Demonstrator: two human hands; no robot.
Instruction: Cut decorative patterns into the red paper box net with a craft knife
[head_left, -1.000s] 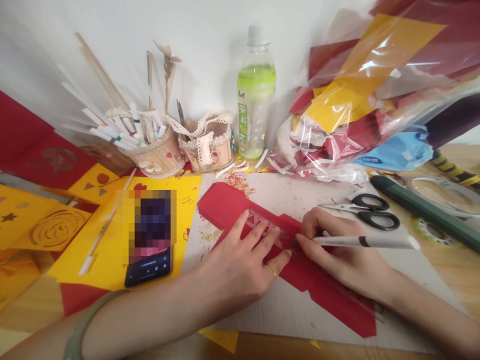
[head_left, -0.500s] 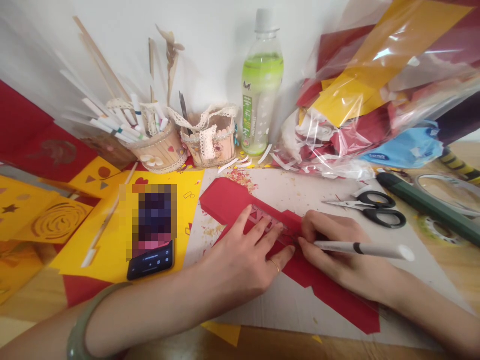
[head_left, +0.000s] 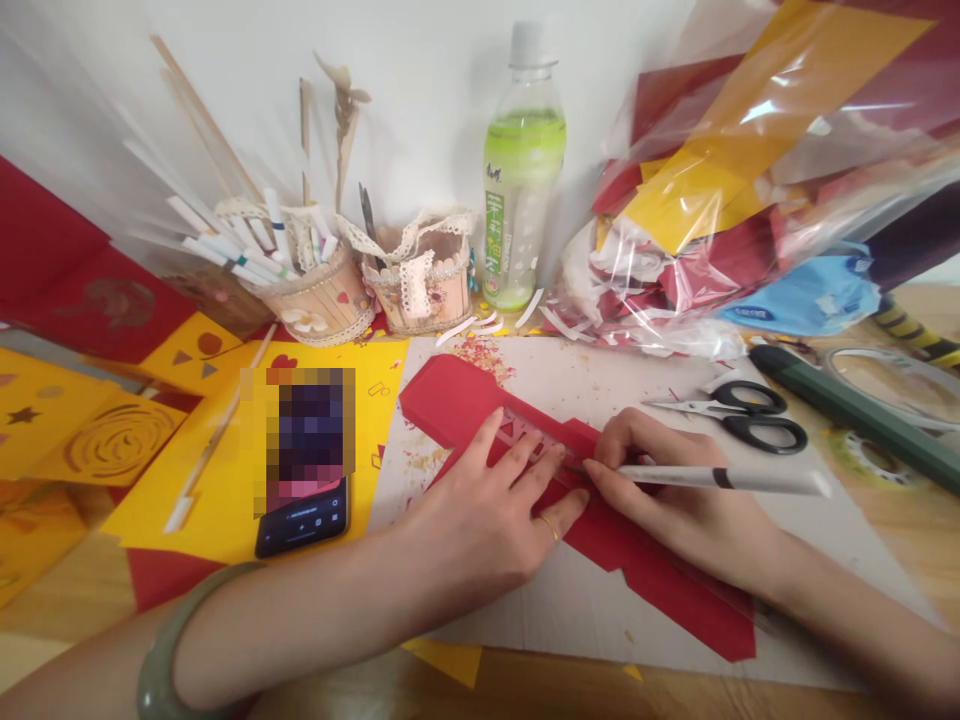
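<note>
My left hand (head_left: pixel 506 500) lies with spread fingers on a clear plastic stencil ruler (head_left: pixel 517 432) with triangular cut-outs, holding it down against a folded red paper shape (head_left: pixel 457 395). My right hand (head_left: pixel 675 495) pinches a white pen (head_left: pixel 750 480) with a black band, tilted low so its back end points right. Its tip meets the red paper by the ruler's right end, close to my left fingertips. The exact tip is hard to make out between the fingers. A long red flap (head_left: pixel 690 605) stretches out below my right hand.
Scissors (head_left: pixel 757 415), a dark green cutter (head_left: pixel 855 415) and tape rolls (head_left: pixel 877 460) lie right. A phone (head_left: pixel 307 520) rests on yellow paper (head_left: pixel 195 500) at left. Behind stand marker baskets (head_left: pixel 322 300), a drink bottle (head_left: pixel 521 190) and a clear bag of scraps (head_left: pixel 697 270).
My right hand and the pen have shifted slightly left and up, and the pen lies a little flatter. My left hand stays in place on the ruler.
</note>
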